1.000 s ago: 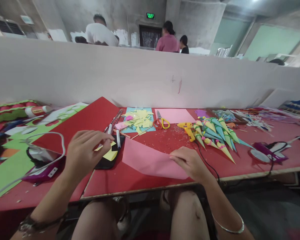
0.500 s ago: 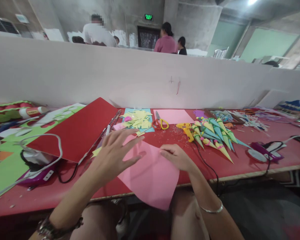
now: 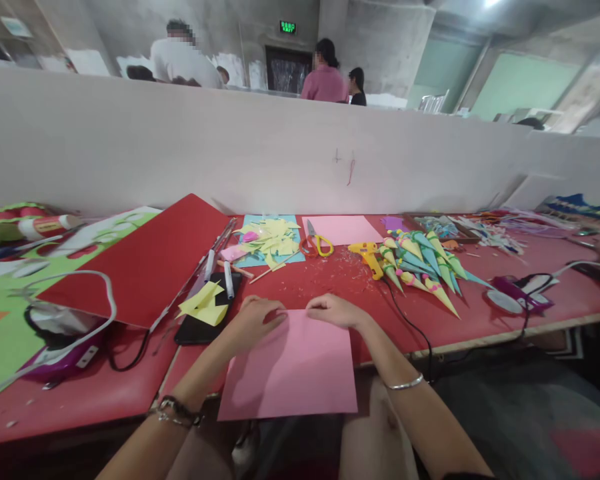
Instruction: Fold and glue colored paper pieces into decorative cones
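A sheet of pink paper [image 3: 295,373] lies before me, its near part sticking out past the table edge over my lap. At its far left edge, my left hand [image 3: 257,323] has curled fingers and thumb closed on the paper. My right hand [image 3: 337,312] pinches the same far edge a short way to the right. Beyond the hands lie scissors [image 3: 324,246] with red and yellow handles and a yellow glue gun [image 3: 367,257]. Right of the gun is a pile of small paper cones [image 3: 423,260] in yellow, green and blue.
Left of my hands, a black phone-like slab [image 3: 200,331] bears yellow paper pieces [image 3: 207,303] and a marker [image 3: 229,280]. A large red sheet [image 3: 145,267] leans farther left. Purple power strips [image 3: 65,357] with cables sit on both sides. A white partition [image 3: 260,147] stands behind; people are beyond it.
My left hand has come down from above the paper onto its far edge. The pink sheet, curved and angled before, is now squared and flatter. The black slab has come into sight.
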The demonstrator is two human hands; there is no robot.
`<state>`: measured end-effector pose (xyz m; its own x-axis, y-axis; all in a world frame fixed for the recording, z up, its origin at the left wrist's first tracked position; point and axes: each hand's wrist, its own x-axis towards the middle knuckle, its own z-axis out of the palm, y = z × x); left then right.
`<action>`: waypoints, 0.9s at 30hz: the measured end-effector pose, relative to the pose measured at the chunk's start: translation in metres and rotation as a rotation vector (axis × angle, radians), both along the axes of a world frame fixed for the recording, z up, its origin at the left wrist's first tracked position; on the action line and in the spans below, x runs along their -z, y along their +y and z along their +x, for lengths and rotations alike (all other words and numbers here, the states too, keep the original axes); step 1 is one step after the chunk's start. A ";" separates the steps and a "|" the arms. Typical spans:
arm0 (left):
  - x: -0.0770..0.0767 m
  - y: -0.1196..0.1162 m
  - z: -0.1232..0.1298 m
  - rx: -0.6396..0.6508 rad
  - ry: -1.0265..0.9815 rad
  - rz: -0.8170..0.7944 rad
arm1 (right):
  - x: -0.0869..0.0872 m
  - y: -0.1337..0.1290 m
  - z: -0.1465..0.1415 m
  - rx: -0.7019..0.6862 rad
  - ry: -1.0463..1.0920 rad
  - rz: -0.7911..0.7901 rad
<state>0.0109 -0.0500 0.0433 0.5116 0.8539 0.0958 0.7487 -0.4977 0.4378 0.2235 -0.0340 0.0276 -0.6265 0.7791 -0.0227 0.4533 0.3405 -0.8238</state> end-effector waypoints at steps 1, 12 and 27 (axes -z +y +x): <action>0.003 -0.002 0.000 -0.011 -0.003 -0.015 | 0.000 -0.001 -0.002 0.014 -0.037 0.031; 0.013 -0.017 0.012 -0.091 -0.057 -0.051 | -0.022 -0.030 -0.044 0.129 -0.491 0.596; -0.003 -0.026 0.008 -0.175 -0.101 -0.052 | -0.019 -0.029 -0.046 0.245 -0.274 0.386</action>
<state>0.0192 -0.0761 0.0466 0.3450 0.9340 0.0923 0.7726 -0.3385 0.5372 0.1773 -0.0631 0.0468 -0.4363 0.8860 0.1572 0.7386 0.4524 -0.4998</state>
